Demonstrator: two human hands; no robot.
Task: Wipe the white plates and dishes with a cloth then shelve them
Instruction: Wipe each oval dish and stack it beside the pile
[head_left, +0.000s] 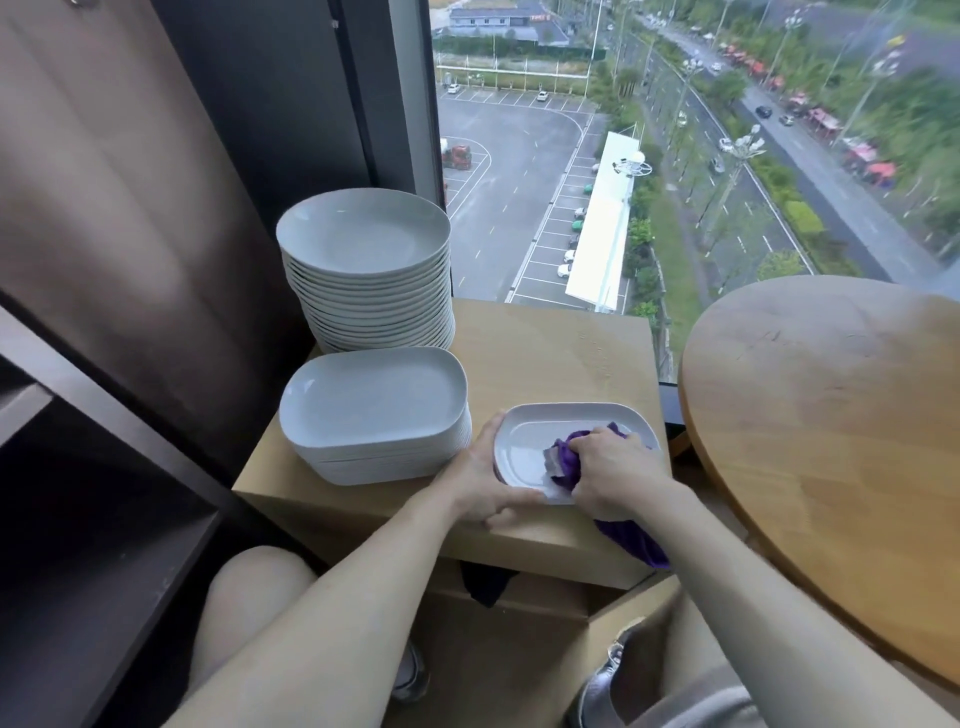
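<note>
On the near right of the bench (561, 348), left hand (480, 480) grips the dish (524, 447) rim; right hand (608, 467) clenches the purple cloth (569, 449). Dish likely stiff, slick, breakable: hold by the rim.

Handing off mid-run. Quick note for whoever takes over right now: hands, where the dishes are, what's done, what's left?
Left hand: grip on the left rim of the rectangular dish, steadying it on the small wooden table.
Right hand: grip on the purple cloth, pressed into the dish.
Stacks: rectangular dishes left of the dish; round plates behind them.
Done: wiping of this dish is under way; cannot tell whether the stacks are wiped.
Left: finish this dish, wipe the rest, shelve everything. No plate shows in the dark shelf unit.
</note>
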